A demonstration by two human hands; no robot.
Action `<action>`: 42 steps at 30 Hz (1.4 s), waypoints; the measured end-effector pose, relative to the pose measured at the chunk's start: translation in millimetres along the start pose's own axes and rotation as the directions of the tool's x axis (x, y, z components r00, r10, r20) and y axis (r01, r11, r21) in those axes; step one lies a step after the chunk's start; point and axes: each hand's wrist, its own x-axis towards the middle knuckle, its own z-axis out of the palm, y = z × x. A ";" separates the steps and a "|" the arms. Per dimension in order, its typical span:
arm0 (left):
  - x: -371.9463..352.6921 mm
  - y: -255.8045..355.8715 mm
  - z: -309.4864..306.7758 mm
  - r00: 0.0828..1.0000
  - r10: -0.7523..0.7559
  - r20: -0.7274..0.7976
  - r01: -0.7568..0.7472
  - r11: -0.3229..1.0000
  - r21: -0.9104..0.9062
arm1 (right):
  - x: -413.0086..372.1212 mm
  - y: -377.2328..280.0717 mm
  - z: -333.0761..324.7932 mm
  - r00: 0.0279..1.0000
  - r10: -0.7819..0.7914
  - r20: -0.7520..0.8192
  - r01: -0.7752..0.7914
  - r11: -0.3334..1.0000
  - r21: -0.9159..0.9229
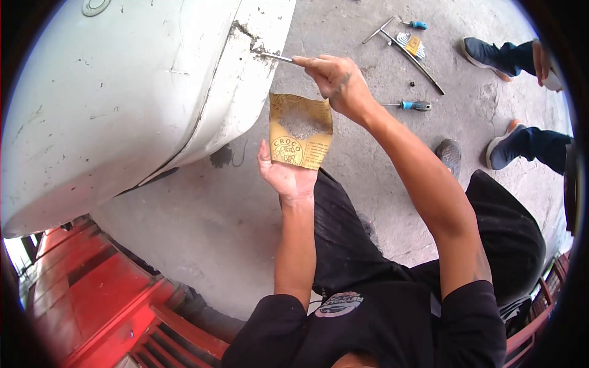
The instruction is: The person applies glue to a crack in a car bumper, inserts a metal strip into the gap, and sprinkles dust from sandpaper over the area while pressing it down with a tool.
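My left hand (289, 179) is palm up beneath a brown sheet of sandpaper (319, 145), its printed back reading CROCO. Grey dust and flakes (302, 124) lie on the sheet. The thumb rises beside its left edge; the other fingers are hidden under it. In my right hand (339, 83) is a slim metal tool (277, 57), its rear end hidden in the grip. Its tip touches a cracked, dirty patch (256, 49) on the white painted panel (242, 86) of what looks like a vehicle.
On the concrete floor (374, 67) lie a T-handle wrench (415, 63), a hex key set (412, 45), and blue-handled screwdrivers (416, 106) (418, 25). Another person's shoes (485, 54) stand at the right. A red bench-like structure (104, 294) is at lower left.
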 end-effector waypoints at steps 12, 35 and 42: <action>-3.9 6.6 -9.4 0.999 0.039 -0.003 -0.040 0.998 -0.043 | 28.5 -0.2 -4.5 0.970 0.208 -0.122 -0.214 0.976 -0.038; 43.1 -9.6 59.8 0.991 -0.021 0.133 0.027 0.999 -0.045 | -94.1 -13.5 -28.6 0.786 0.611 0.097 -0.458 0.471 0.754; 37.6 -20.5 86.2 0.987 0.018 0.157 -0.043 0.987 0.157 | -60.1 -48.1 -38.4 0.701 0.686 0.195 -0.492 0.266 0.829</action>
